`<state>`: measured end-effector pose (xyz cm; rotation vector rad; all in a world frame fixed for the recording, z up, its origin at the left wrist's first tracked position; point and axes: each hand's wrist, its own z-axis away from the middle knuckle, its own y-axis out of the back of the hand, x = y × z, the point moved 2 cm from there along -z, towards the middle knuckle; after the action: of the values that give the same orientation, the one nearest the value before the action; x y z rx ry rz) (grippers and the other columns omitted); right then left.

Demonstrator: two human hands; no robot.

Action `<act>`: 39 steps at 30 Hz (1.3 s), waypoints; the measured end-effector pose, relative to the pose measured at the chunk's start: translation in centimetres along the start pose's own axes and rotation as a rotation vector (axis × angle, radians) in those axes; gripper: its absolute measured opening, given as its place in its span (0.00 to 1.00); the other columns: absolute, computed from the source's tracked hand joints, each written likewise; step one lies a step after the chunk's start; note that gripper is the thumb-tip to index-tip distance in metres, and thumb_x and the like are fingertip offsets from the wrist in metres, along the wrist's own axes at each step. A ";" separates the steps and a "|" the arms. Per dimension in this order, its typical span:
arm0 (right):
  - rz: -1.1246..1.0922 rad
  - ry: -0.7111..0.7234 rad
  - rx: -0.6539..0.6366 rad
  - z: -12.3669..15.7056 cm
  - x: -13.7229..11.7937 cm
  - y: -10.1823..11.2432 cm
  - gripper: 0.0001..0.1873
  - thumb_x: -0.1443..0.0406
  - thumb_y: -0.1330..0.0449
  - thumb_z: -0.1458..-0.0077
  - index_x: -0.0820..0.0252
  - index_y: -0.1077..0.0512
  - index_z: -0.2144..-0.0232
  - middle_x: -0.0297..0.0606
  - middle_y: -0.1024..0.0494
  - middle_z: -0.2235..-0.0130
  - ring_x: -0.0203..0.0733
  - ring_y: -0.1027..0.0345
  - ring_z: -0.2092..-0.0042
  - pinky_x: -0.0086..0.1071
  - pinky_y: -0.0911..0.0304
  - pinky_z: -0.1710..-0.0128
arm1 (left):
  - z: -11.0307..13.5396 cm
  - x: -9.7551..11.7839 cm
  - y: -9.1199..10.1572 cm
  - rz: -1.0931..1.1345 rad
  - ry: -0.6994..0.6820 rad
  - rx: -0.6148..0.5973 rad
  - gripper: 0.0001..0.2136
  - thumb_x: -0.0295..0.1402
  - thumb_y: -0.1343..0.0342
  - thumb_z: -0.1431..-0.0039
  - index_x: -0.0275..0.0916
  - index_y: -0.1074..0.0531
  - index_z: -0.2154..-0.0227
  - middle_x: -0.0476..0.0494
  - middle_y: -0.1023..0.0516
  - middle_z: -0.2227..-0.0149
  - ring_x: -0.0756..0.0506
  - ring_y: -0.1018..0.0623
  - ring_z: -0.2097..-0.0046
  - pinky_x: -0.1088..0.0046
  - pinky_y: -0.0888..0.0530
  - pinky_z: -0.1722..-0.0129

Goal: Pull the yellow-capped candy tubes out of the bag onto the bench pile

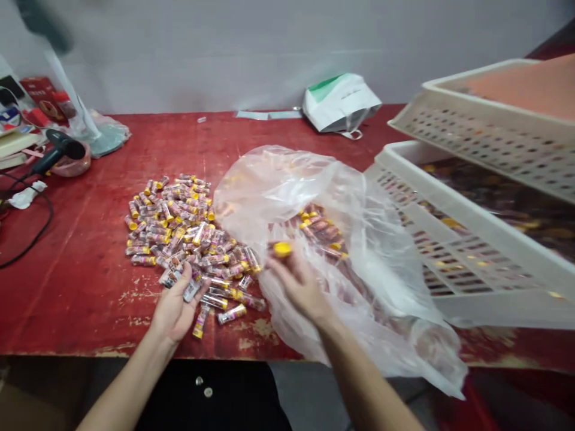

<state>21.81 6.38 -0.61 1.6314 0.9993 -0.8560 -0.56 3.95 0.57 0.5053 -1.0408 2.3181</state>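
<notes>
While my left hand (174, 311) curled shut on some tubes (191, 291) at the near edge of the pile (179, 230), my right hand (302, 286) pinched a yellow-capped tube (282, 248) at the mouth of the bag (359, 251), just right of the pile. Bagging seemed underway, and the next move would need a steady drop inside.

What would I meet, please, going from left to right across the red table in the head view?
Black handheld device → pile of yellow-capped tubes → clear plastic bag → stacked white crates.
</notes>
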 end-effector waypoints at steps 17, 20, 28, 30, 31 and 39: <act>-0.620 -0.175 -0.076 4.4 -5.1 -7.5 0.14 0.54 0.43 0.38 0.55 0.29 0.56 0.35 0.26 0.64 0.36 0.33 0.67 0.29 0.33 0.66 | 1.8 -0.6 1.3 0.018 -0.307 0.118 0.12 0.27 0.31 0.52 0.38 0.23 0.64 0.47 0.17 0.62 0.48 0.18 0.63 0.69 0.22 0.56; -0.635 -0.148 -0.003 5.5 -5.2 -6.3 0.15 0.54 0.42 0.38 0.52 0.29 0.51 0.40 0.25 0.53 0.39 0.30 0.60 0.31 0.31 0.60 | 2.1 -0.4 1.4 0.048 -0.201 0.116 0.09 0.26 0.33 0.50 0.37 0.22 0.64 0.45 0.17 0.62 0.47 0.18 0.64 0.69 0.20 0.59; -0.845 -0.199 0.148 7.1 -5.6 -7.4 0.17 0.56 0.34 0.44 0.52 0.29 0.54 0.39 0.24 0.55 0.39 0.26 0.59 0.33 0.28 0.57 | 2.9 -1.7 1.7 -0.008 -0.102 0.049 0.11 0.31 0.32 0.50 0.36 0.22 0.63 0.40 0.17 0.60 0.44 0.18 0.61 0.71 0.20 0.64; -0.860 -0.213 0.181 7.4 -5.3 -7.5 0.17 0.57 0.34 0.44 0.52 0.30 0.53 0.39 0.23 0.55 0.39 0.25 0.59 0.33 0.27 0.57 | 3.0 -1.9 1.8 -0.030 -0.125 0.028 0.13 0.32 0.31 0.51 0.37 0.23 0.62 0.41 0.17 0.59 0.45 0.18 0.62 0.73 0.20 0.67; -0.838 -0.207 0.195 7.6 -5.2 -7.4 0.16 0.59 0.34 0.44 0.52 0.30 0.53 0.39 0.23 0.56 0.39 0.25 0.59 0.33 0.27 0.58 | 3.0 -2.0 1.9 -0.041 -0.134 0.018 0.14 0.33 0.31 0.52 0.38 0.23 0.61 0.42 0.18 0.59 0.45 0.18 0.62 0.73 0.20 0.67; -0.435 0.173 0.337 9.6 -4.9 -6.1 0.18 0.74 0.34 0.47 0.51 0.28 0.56 0.41 0.22 0.57 0.45 0.27 0.53 0.39 0.27 0.56 | 3.5 -2.3 2.1 -0.038 -0.151 -0.068 0.22 0.31 0.27 0.58 0.41 0.26 0.57 0.48 0.19 0.63 0.45 0.19 0.60 0.66 0.20 0.58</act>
<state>13.62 -2.93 -0.95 1.8222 1.4238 -1.2424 0.34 -0.61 0.34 0.6752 -1.1654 2.2313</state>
